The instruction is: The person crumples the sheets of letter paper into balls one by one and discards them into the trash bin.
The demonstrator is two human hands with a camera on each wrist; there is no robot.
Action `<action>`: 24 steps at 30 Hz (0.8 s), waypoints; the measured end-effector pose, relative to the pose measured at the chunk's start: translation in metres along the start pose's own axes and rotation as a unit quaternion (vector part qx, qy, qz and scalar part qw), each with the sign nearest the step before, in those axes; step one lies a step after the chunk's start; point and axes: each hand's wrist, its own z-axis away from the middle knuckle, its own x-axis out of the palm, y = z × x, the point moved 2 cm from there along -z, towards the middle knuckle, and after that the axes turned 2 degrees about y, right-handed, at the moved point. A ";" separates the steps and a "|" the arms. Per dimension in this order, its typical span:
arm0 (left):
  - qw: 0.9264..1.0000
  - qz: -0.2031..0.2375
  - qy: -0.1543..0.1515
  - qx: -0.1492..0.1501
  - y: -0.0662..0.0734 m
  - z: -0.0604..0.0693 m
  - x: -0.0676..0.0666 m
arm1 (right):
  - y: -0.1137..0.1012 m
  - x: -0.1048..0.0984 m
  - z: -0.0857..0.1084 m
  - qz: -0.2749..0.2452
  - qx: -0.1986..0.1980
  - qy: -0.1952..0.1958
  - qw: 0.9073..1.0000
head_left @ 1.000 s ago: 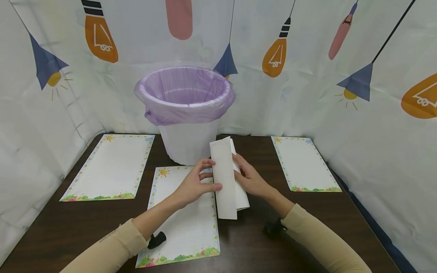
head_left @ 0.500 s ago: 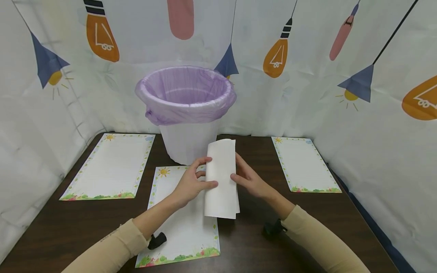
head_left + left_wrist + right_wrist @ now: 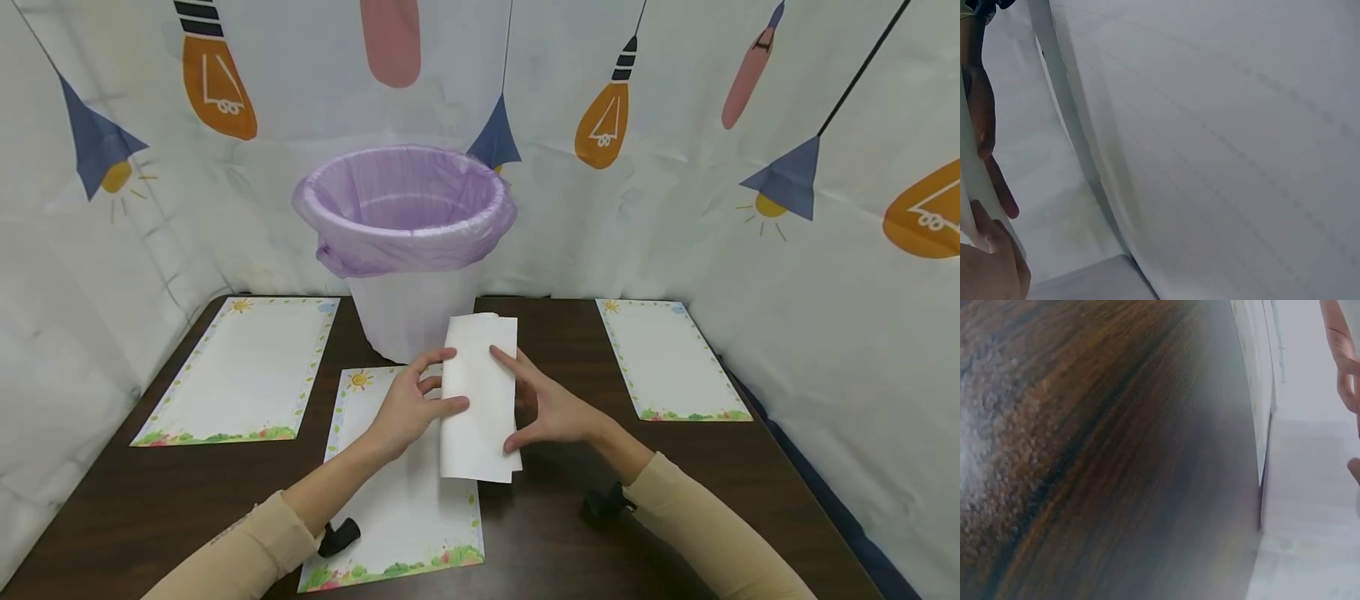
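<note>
A folded white sheet of paper [image 3: 478, 404] stands above the table, taller than wide, its layers slightly offset at the top and right edges. My left hand [image 3: 405, 410] grips its left edge, the thumb pressed on the front face and other fingers round the side. At the right edge, my right hand [image 3: 557, 408] has a fingertip and the thumb on the front, with other fingers partly hidden behind the paper. In the left wrist view, the paper [image 3: 982, 181] and both hands show only at the left border. Behind the paper stands a white bin [image 3: 412, 308] lined with a purple bag [image 3: 408, 250].
Sheets with sun and flower borders lie on the dark wooden table [image 3: 570, 542]: a left sheet [image 3: 240, 371], a front middle sheet [image 3: 390, 500] partly under the hands, and a right sheet [image 3: 667, 362]. A white curtain [image 3: 585, 225] with printed lamps and bulbs encloses the table.
The folded paper has turned so its broad face shows and has shifted slightly left. My right hand's fingers have moved from behind onto its front right edge; the left hand keeps its grip.
</note>
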 end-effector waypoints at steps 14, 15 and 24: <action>1.000 -0.001 -0.007 0.010 0.000 0.001 0.002 | -0.005 0.009 0.000 0.058 0.018 0.012 0.998; 1.000 0.001 -0.005 0.009 0.000 0.001 0.002 | -0.004 0.009 0.000 0.066 0.016 0.020 0.998; 1.000 0.012 -0.014 -0.004 -0.001 0.002 0.002 | -0.004 0.007 -0.002 0.107 -0.025 0.082 0.991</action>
